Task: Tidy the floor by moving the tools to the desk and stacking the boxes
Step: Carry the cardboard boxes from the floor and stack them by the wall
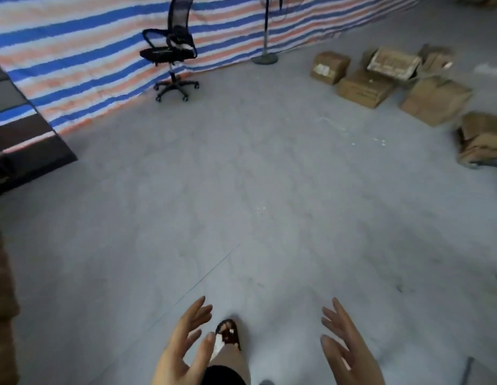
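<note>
Several brown cardboard boxes lie scattered on the grey floor at the far right: a small one (329, 66), a flat one (364, 88), a larger one (434, 100), an open one with a pale flap (394, 62) and a crumpled one (482, 138) by the right edge. My left hand (183, 348) and my right hand (347, 345) hang at the bottom of the view, fingers spread and straight, palms facing each other, holding nothing. Both are far from the boxes. No tool is visible.
A black office chair (172, 51) stands before a blue, orange and white striped tarp (75, 51). A pole on a round base (265, 58) stands near the tarp. A dark desk edge (25, 140) shows at left. My sandalled foot (228, 333) steps between my hands.
</note>
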Action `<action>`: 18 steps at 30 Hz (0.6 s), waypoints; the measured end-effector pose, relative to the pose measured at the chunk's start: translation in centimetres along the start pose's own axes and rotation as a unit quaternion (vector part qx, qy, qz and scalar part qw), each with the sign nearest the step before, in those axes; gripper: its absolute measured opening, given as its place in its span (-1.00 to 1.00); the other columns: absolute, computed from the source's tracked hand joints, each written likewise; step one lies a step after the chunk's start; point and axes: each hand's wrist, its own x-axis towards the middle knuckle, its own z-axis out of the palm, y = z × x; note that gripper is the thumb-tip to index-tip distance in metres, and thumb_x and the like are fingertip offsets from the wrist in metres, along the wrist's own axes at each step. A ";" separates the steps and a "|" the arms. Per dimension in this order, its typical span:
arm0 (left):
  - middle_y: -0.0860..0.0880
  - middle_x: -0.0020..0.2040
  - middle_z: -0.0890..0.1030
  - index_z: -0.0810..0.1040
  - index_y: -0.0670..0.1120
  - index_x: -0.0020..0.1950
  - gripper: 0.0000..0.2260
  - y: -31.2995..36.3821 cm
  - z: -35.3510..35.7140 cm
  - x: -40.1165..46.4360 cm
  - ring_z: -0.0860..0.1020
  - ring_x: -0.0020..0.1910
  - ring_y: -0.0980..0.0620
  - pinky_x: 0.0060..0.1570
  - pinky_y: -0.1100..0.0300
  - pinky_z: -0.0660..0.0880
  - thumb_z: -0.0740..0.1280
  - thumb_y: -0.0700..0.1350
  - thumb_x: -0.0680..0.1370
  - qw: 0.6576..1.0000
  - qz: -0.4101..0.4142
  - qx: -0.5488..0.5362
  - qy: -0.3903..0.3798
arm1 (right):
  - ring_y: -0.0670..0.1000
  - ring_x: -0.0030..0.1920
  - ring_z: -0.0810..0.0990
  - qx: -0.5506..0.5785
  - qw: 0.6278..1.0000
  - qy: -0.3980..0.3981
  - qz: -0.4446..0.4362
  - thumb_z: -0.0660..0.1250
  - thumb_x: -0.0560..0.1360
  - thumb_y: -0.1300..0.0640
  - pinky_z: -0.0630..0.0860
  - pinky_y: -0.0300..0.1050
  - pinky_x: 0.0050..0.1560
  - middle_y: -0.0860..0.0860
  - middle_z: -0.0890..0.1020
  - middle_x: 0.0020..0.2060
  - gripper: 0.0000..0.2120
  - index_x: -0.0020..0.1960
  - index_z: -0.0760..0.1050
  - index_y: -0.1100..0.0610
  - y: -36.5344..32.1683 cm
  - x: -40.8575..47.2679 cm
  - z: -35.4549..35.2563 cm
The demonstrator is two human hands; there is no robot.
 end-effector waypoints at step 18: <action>0.35 0.06 0.57 0.39 0.52 0.08 -0.58 7.3 19.1 39.9 0.56 0.05 0.33 0.02 0.48 0.44 0.30 0.07 0.33 0.975 0.058 -0.011 -0.216 | -0.33 0.10 0.53 0.020 0.967 0.254 -0.010 0.31 0.46 0.33 0.42 -0.53 0.01 -0.39 0.54 0.08 -0.26 0.06 0.34 -0.60 -4.6 31.0 -8.6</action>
